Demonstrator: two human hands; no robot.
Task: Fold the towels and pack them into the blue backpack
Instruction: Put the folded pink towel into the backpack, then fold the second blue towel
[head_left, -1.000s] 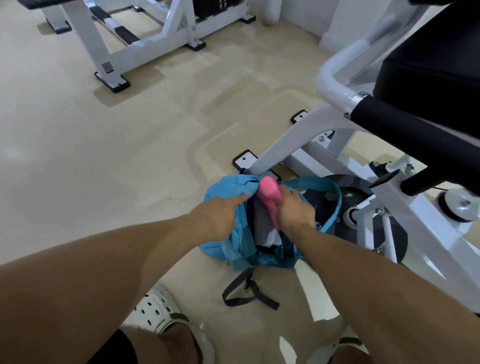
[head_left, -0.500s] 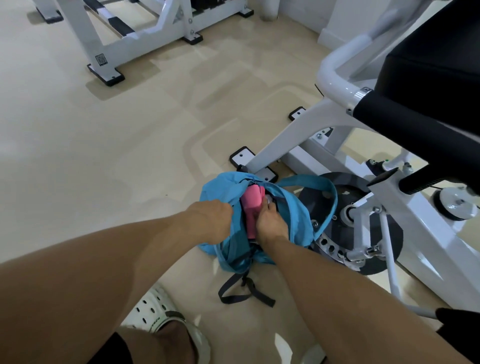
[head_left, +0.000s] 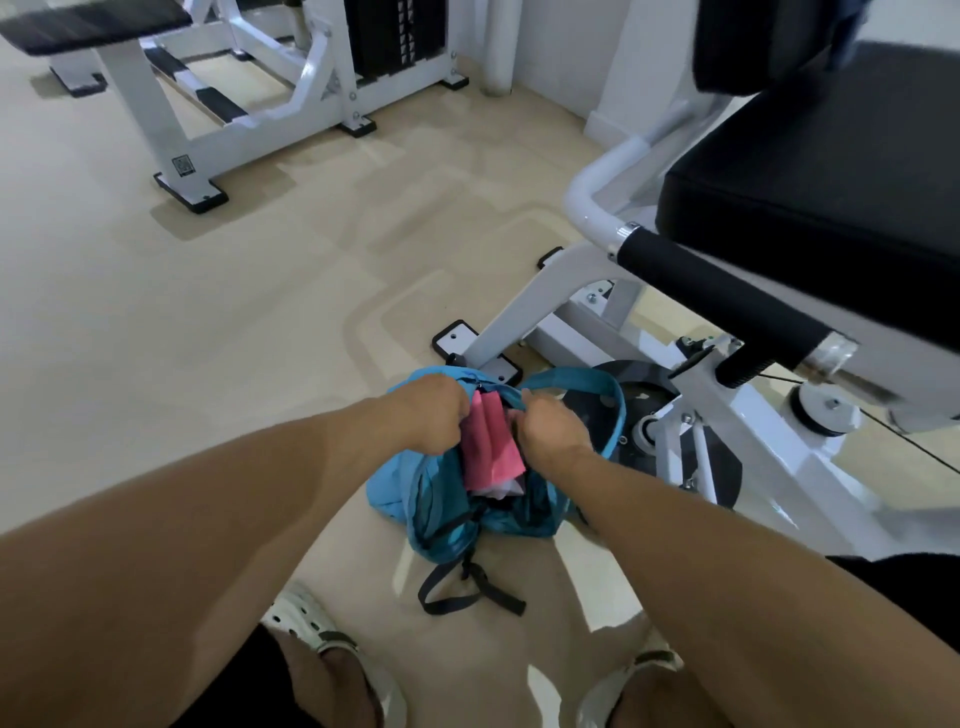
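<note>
My left hand (head_left: 434, 413) and right hand (head_left: 548, 423) grip the blue backpack (head_left: 441, 512) mouth, pink towel (head_left: 491, 441) upright between them, equally near.

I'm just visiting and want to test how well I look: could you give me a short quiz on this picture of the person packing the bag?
1. True or false: the pink towel lies flat on the floor beside the backpack.
2. What does the left hand grip? A) the backpack's rim B) a shoe C) the black padded bar
3. Fill in: a black ____ trails on the floor from the near end of the backpack.

Key
1. False: it sits in the backpack's open mouth, between the two hands.
2. A. The right hand grips the opposite rim.
3. strap
</note>
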